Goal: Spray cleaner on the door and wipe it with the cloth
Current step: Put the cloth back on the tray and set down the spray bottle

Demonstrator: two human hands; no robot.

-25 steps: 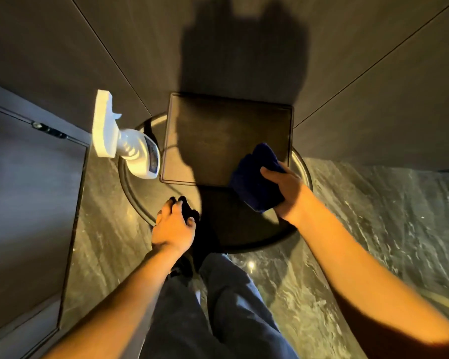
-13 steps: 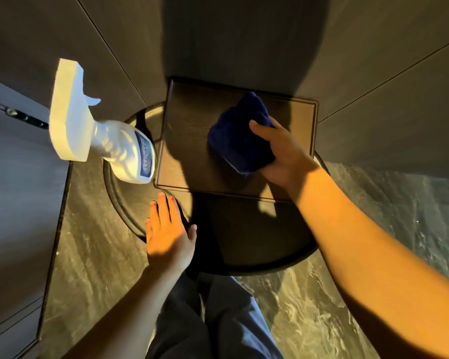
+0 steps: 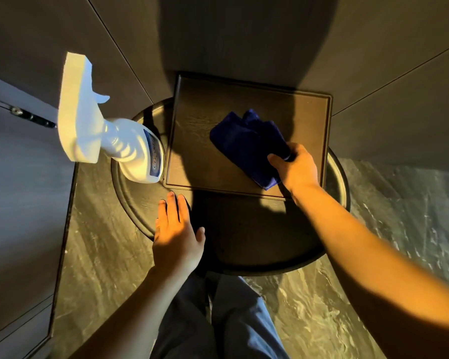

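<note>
The right hand (image 3: 297, 165) had dragged the blue cloth (image 3: 246, 142) down the tray (image 3: 192, 151), grip closed on it; the left hand (image 3: 176, 234) lay flat and open. No spraying yet.

Dark blue cloth (image 3: 246, 143), crumpled and folded, lying on a dark rectangular tray, pinched at its near right corner. White spray bottle (image 3: 130, 149) with blue label standing upright to the left, trigger head topmost. Grey door (image 3: 18, 193) at far left, shut.
</note>
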